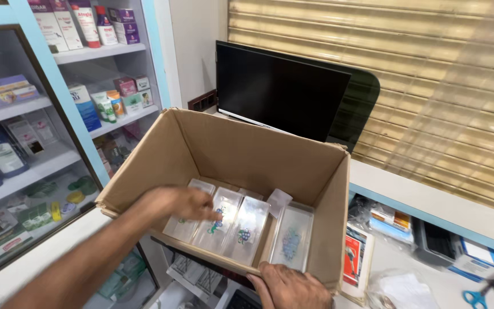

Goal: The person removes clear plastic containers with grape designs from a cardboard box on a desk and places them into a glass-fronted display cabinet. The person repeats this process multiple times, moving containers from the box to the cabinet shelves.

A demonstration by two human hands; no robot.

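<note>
**A:** Since there's only the head view to go on, here's what I've got: the left hand [184,203] is reaching down into the open cardboard box [247,151], fingers loosely curled over the clear plastic packets [227,220] lying flat on the bottom. Can't tell if it's actually pinching one or just touching.

**B:** And the other one?

**A:** The right hand [290,286] is clamped on the box's near edge, fingers wrapped over the rim. One more clear packet [293,237] sits at the right end of the row.

**B:** Surroundings?

**A:** Dark monitor [281,94] right behind the box, shelves of products [95,68] on the left, blue scissors [475,297] on the counter far right.
</note>
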